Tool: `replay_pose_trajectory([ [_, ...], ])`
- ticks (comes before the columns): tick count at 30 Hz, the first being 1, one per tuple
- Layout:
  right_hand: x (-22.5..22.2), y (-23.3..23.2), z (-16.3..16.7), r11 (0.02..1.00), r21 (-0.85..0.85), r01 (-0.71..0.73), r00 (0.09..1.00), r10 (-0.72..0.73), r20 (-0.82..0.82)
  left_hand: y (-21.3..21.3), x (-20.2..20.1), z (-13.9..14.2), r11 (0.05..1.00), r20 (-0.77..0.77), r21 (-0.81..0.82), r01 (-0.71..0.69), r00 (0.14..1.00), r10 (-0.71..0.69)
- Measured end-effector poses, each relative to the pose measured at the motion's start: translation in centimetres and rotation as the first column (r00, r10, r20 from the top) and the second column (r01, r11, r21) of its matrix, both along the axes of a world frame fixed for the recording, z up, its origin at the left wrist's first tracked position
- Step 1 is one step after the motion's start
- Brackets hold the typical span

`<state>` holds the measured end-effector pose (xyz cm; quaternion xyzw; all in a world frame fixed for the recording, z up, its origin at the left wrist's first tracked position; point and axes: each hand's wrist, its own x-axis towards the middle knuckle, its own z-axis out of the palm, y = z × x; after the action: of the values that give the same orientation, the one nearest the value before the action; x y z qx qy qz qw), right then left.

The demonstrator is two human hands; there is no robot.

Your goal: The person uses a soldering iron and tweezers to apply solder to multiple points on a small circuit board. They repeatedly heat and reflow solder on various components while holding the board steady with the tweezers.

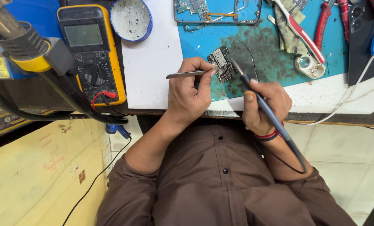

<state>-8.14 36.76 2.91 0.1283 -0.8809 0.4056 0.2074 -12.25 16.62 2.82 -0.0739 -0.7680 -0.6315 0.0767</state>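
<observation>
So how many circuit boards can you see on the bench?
2: a small circuit board on the teal mat, by the tweezers tip, and another board inside the opened phone frame at the top edge. Others may be hidden.

A small dark circuit board (pixel 221 63), irregular in outline and fitted with silvery metal shields and tiny components, is laid flat on the soot-stained part of a blue mat. Metal tweezers (pixel 186 74), slim and silvery, are held nearly level, their tips brought to the board's left edge and their blunt end pointed away to the left. A soldering iron (pixel 265 109) with a dark slender handle is held slanted, its thin tip directed at the board's right side, just beside it; its black cord is looped down below the wrist
</observation>
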Motion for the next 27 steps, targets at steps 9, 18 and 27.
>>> replay_pose_trajectory([
  [9,-0.65,-0.41,0.25,0.996,-0.001,-0.092,0.996,0.092,-0.003,-0.14,-0.25,-0.22,1.000,0.002,-0.026,0.013,1.000,-0.013],
  [18,-0.88,-0.52,0.51,0.994,0.020,-0.107,0.994,0.107,-0.009,-0.12,-0.33,-0.22,0.999,-0.012,-0.050,0.006,1.000,-0.007],
  [27,-0.84,-0.58,0.76,0.994,0.028,-0.106,0.994,0.106,0.008,-0.18,-0.39,-0.29,0.998,-0.058,-0.056,0.008,0.998,-0.012],
])
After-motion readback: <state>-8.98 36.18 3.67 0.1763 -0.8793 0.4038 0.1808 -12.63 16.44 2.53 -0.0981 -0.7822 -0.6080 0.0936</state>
